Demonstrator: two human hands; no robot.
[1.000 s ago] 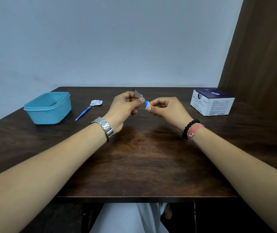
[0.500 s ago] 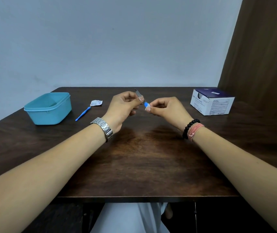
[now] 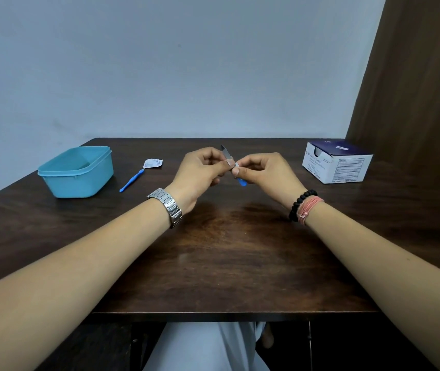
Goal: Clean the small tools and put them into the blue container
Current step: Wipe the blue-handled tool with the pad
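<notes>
Turquoise plastic, the open rectangular container (image 3: 75, 171) sat well to the left of the grip, waiting for cleaned tools. Between it and the hands lay a second small blue-handled tool (image 3: 131, 180) flat on the dark wooden table (image 3: 218, 250), its far end just beside a torn white wipe packet (image 3: 152, 163); it seemed not yet put away.

Left of the meeting point, the left hand (image 3: 200, 172), a steel watch at its wrist, had its fingers curled and pinched a thin grey metal blade (image 3: 226, 153) that stuck up past the fingertips. Touching it from the right, the right hand (image 3: 265, 172) pinched what looked like a small white wipe (image 3: 237, 165) at the tool's middle, and the tool's blue handle end (image 3: 242, 182) poked out below. Held raised above the table, the tool could be steadied by one hand and rubbed by the other, so cleaning looked under way.

Well right of the grip stood a white and navy cardboard box (image 3: 337, 162). Nothing lay between the hands and the container except the loose tool and packet, which a direct carry would likely pass over.
</notes>
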